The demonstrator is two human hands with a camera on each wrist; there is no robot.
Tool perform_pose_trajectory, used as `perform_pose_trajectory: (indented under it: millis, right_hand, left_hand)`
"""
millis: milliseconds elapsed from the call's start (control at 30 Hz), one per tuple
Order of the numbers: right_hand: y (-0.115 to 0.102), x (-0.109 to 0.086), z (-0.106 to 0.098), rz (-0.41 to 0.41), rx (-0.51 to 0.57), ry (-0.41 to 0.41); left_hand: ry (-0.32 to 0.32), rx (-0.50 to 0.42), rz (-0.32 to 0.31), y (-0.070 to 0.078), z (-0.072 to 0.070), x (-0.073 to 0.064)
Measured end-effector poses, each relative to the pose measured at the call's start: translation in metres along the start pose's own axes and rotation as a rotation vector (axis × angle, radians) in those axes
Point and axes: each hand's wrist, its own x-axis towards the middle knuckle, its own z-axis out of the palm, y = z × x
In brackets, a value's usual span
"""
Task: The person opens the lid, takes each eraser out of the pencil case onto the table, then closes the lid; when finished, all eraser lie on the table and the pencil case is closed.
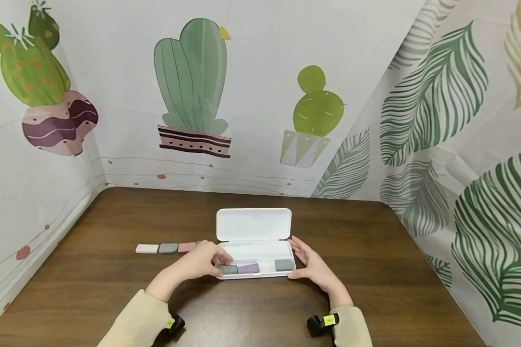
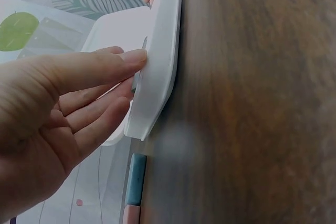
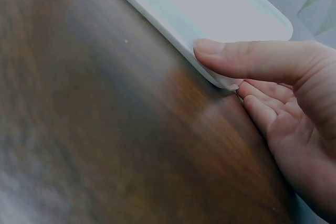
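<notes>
An open white pencil case (image 1: 257,250) lies on the table, its lid standing up behind. Inside its front compartment, a grey-green block (image 1: 228,269) lies at the left end, a purple block (image 1: 248,268) beside it and another dark grey-green block (image 1: 284,265) at the right. My left hand (image 1: 203,261) pinches the left block, fingers inside the case and thumb (image 2: 137,57) at the front rim. At the other end my right hand (image 1: 313,266) grips the case's right side, thumb (image 3: 210,47) on the front corner and fingers behind.
Left of the case a row of blocks lies on the wooden table (image 1: 243,313): a white block (image 1: 147,248), a grey-green block (image 1: 168,248), a pink block (image 1: 186,247) and a blue block (image 2: 136,179), mostly hidden by my left hand in the head view. Printed cloth surrounds the table.
</notes>
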Motion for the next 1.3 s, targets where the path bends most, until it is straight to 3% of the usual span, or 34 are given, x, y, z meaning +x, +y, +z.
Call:
perform_pose_trajectory:
  millis: [567,933,1300]
  right_hand:
    - [-0.0009,-0.0008,0.0008,-0.021,0.020,-0.003]
    - [-0.0002,-0.0008,0.0007,-0.022,0.019,0.001]
    - [-0.0003,-0.0009,0.0004,-0.024,0.018,0.002]
  left_hand:
    - [-0.012,-0.096,-0.018,-0.0005,0.0004,-0.0002]
    - [-0.034,-0.091,-0.004,-0.0037,-0.0007,-0.0017]
    - [-0.031,-0.023,0.008,-0.0026,0.0029,0.0002]
